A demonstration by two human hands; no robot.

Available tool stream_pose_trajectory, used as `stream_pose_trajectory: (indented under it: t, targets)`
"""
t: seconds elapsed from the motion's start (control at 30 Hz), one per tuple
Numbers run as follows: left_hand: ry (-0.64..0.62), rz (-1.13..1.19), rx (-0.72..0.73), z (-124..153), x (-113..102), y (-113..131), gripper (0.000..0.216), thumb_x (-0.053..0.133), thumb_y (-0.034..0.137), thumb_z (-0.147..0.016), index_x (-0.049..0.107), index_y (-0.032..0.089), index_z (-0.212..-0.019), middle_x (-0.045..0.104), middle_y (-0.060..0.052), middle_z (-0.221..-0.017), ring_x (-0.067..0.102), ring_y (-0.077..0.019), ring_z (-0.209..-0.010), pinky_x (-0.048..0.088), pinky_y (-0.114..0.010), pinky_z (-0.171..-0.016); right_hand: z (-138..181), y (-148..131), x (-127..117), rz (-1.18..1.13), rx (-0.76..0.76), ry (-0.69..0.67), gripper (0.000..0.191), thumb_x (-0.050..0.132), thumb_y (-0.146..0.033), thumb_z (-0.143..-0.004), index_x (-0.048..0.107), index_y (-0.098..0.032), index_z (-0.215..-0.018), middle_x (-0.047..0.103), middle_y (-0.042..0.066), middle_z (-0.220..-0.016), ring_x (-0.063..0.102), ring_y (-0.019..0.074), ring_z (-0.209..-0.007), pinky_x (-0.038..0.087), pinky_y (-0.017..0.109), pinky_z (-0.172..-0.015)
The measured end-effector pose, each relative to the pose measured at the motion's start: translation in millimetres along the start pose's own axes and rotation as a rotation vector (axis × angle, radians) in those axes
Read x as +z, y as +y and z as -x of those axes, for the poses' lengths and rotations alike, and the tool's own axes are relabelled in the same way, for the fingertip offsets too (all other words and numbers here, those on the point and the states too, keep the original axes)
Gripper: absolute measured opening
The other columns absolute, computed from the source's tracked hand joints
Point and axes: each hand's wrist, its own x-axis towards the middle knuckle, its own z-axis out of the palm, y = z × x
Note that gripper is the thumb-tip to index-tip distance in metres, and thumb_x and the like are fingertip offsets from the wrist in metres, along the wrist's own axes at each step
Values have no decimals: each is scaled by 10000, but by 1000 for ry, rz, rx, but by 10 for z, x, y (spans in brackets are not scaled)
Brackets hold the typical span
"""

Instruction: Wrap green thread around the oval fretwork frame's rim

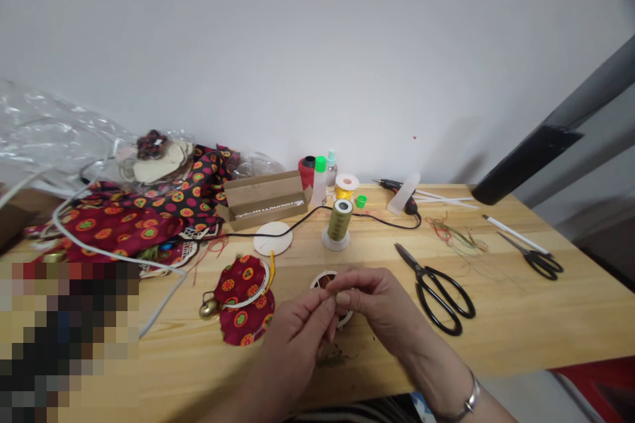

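My left hand [303, 325] and my right hand [373, 302] meet fingertip to fingertip above the wooden table. Both are closed in a pinch, and whatever sits between the fingers is too small to make out. Partly hidden beneath them lies a round piece with a pale rim [320, 277]. Left of my hands are round red patterned fabric pieces [247, 322], one edged with a white ring, with a brass bell [208, 308] beside them. A spool of olive thread [340, 221] stands just beyond my hands.
Large black-handled scissors [436, 290] lie to the right, smaller scissors [538, 261] farther off. Behind are an open cardboard box [268, 201], a green-capped bottle [320, 183] and a glue gun [404, 194]. Its black cord crosses the table. Patterned fabric [133, 221] is heaped at left.
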Motion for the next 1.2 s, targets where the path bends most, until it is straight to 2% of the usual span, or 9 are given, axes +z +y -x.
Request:
stream_pose_trajectory:
  t: [0.27, 0.4, 0.47, 0.57, 0.7, 0.8, 1.0, 1.2]
  targets:
    - [-10, 22, -12, 12, 20, 25, 304, 542, 384, -816, 593, 151, -628, 401, 52, -508, 324, -96, -478, 231, -217, -443, 7, -19, 63, -16, -10, 37, 78, 762, -192, -594, 703, -146, -616, 617, -13, -588, 527, 88, -521, 410, 219, -539]
    - [15, 11, -20, 5, 3, -5, 277, 531, 372, -828, 626, 152, -690, 448, 38, -528, 357, -101, -494, 238, -214, -447, 1, -33, 52, -10, -20, 123, 160, 707, -305, -700, 697, -147, -674, 598, -17, -533, 508, 90, -504, 393, 217, -513]
    - [16, 14, -27, 0, -11, -31, 269, 521, 372, -838, 636, 156, -726, 459, 35, -543, 366, -103, -505, 242, -211, -454, 4, -54, 31, 38, -42, 175, 204, 672, -353, -741, 711, -154, -721, 619, -9, -572, 518, 92, -532, 407, 219, -536]
    - [11, -23, -14, 2, -25, -43, 279, 506, 368, -851, 609, 163, -692, 460, 35, -553, 364, -101, -510, 248, -212, -463, 36, -103, 23, 167, -46, 127, 210, 680, -363, -728, 721, -157, -740, 641, 4, -605, 550, 114, -577, 444, 247, -593]
    - [41, -122, 42, 18, -22, -7, 299, 505, 336, -856, 555, 169, -613, 432, 39, -551, 372, -108, -529, 258, -215, -472, 112, -152, 64, 301, -51, 116, 199, 728, -330, -654, 716, -159, -755, 677, 32, -696, 598, 153, -626, 483, 290, -620]
    - [60, -185, 92, 32, -14, 11, 295, 497, 327, -860, 542, 176, -612, 431, 41, -566, 389, -113, -547, 283, -216, -494, 163, -165, 100, 480, -140, 131, 156, 692, -252, -683, 719, -153, -801, 680, 59, -800, 615, 177, -725, 491, 302, -670]
    - [68, -323, 227, 56, -5, 12, 259, 467, 304, -879, 596, 188, -688, 529, 29, -595, 461, -132, -577, 341, -222, -549, 200, -187, 145, 688, -261, 174, 132, 599, -135, -710, 706, -146, -787, 636, 28, -694, 576, 142, -662, 470, 255, -625]
    - [83, -402, 296, 43, -6, -12, 263, 446, 284, -890, 611, 191, -707, 559, 22, -591, 477, -135, -559, 349, -226, -541, 205, -195, 168, 736, -321, 185, 117, 581, -100, -701, 686, -137, -739, 629, 27, -684, 576, 136, -660, 470, 246, -637]
